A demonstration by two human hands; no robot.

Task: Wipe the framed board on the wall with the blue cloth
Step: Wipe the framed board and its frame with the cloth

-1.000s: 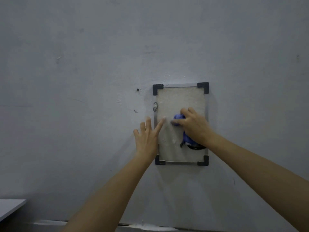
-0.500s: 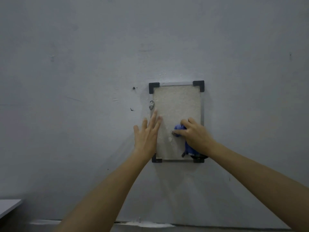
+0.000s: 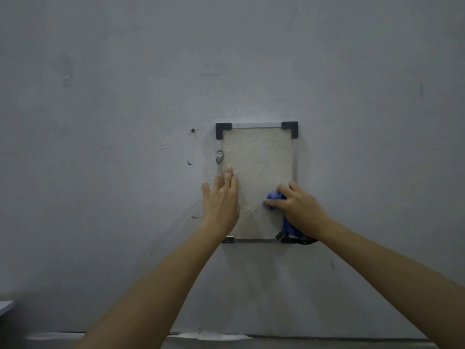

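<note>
A small framed board point(image 3: 259, 159) with a pale rough face, thin metal edges and black corner caps hangs on the grey wall. My right hand point(image 3: 299, 210) grips a bunched blue cloth point(image 3: 275, 197) and presses it against the board's lower right area; more cloth hangs down under my palm to the bottom right corner. My left hand point(image 3: 220, 200) lies flat with straight fingers over the board's left edge, covering the lower left part of the frame.
A metal hanger ring point(image 3: 219, 156) sits at the board's left edge. A screw hole point(image 3: 193, 130) and dark marks dot the grey wall point(image 3: 100, 96). A pale table corner point(image 3: 5, 306) shows at the far left, low down. A floor seam runs along the bottom.
My right hand with the blue cloth has slid down and to the right on the board. My left hand's fingers have closed together and shifted further onto the left edge.
</note>
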